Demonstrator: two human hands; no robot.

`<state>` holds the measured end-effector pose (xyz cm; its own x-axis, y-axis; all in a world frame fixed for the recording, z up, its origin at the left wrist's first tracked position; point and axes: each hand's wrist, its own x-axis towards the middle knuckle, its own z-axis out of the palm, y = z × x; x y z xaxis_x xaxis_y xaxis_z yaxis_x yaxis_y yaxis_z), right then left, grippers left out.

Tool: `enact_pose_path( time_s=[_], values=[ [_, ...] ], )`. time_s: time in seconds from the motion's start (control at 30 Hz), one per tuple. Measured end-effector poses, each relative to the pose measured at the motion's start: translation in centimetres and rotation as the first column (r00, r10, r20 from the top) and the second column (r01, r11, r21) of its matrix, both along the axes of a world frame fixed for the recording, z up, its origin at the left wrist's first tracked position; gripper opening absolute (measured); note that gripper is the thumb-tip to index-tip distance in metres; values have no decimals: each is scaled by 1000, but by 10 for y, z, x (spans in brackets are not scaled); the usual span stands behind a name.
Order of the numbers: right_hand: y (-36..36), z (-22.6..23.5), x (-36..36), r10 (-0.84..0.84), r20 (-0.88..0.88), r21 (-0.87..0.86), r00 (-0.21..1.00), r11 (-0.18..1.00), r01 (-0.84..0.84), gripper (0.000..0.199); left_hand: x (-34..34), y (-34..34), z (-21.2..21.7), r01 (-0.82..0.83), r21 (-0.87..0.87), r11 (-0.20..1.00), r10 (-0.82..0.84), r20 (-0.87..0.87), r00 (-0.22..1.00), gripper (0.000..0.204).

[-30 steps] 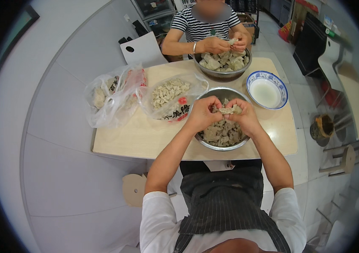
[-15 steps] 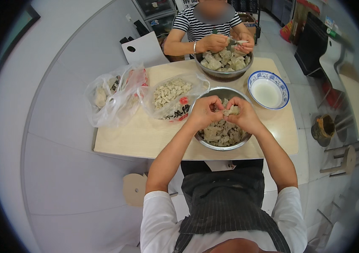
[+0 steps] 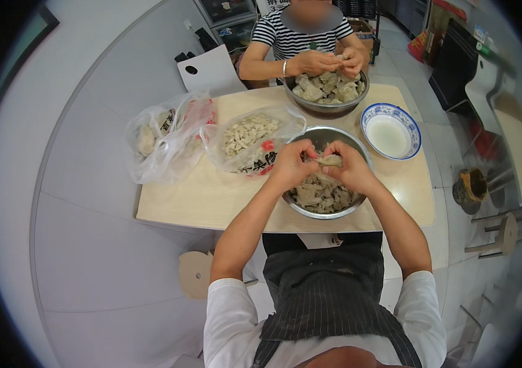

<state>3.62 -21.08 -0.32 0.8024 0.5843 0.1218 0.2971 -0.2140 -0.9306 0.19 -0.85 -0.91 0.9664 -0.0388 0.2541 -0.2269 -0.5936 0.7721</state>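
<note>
Above a steel bowl, my left hand and my right hand meet fingertip to fingertip. Both are closed in a pinch on one pale, crumpled greenish-grey piece, soft and leaf-like; its exact kind I cannot tell. Part of it is hidden behind my fingers. Similar crumpled pieces fill the bowl below, browner and in ragged flakes. Left of the bowl lies an opened clear plastic bag with small pale bits in it.
Across the table, a person in a striped shirt handles a similar piece over a second steel bowl. A blue-and-white bowl with cloudy liquid stands at the right. Another plastic bag lies at the left edge. Stools stand below.
The piece between my fingertips has shifted and flattened slightly, and my left hand has tilted a little. The person opposite has brought both hands together over their bowl.
</note>
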Motion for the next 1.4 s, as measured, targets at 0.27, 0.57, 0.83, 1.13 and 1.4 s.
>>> enact_pose_path(
  time_s=[0.27, 0.57, 0.83, 1.13, 1.4],
  values=[
    [4, 4, -4, -166, 91, 68, 982, 985, 160, 36, -8, -11, 43, 155, -308, 939, -230, -226, 946, 16],
    [-4, -1, -6, -124, 19, 65, 992, 990, 123, 29, 10, 12, -4, 1, -29, 1000, 0, 35, 999, 11],
    [9, -2, -4, -107, 88, 2, 990, 994, 108, 35, -1, -8, 26, 214, -144, 966, -227, -82, 970, 15],
    [0, -13, 0, -118, -9, 108, 993, 987, 118, 38, -6, -1, 29, 176, -277, 944, -219, -130, 967, 19],
    [1, -16, -3, -41, -76, 113, 996, 992, 50, 29, -2, 0, 26, 68, 42, 997, -60, -170, 984, 16]
  ],
)
